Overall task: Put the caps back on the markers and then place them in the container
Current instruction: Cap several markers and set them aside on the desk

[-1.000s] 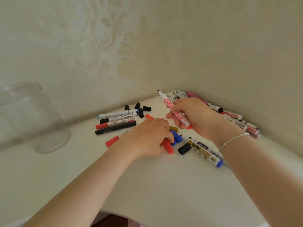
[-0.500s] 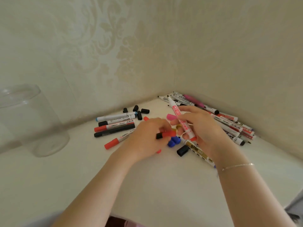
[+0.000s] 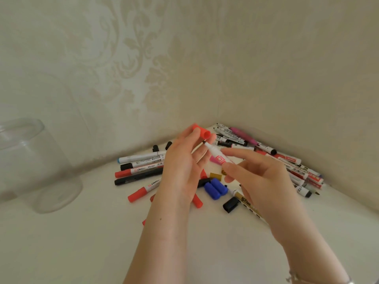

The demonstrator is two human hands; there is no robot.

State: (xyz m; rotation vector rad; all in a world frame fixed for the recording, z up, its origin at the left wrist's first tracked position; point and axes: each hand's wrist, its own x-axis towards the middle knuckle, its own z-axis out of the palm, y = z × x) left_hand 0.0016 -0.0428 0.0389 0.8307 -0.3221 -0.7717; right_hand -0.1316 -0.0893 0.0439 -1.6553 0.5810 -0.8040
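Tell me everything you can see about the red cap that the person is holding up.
The red cap is a short tube of smooth, plastic-looking material, closed at one end and open at the other. The left hand pinches it near its fingertips, lifted above the table. Its open mouth tilts down to the right, toward the dark tip of the marker held in the right hand. The tip sits just below the mouth, not yet inside. Only the fingers touch the cap.
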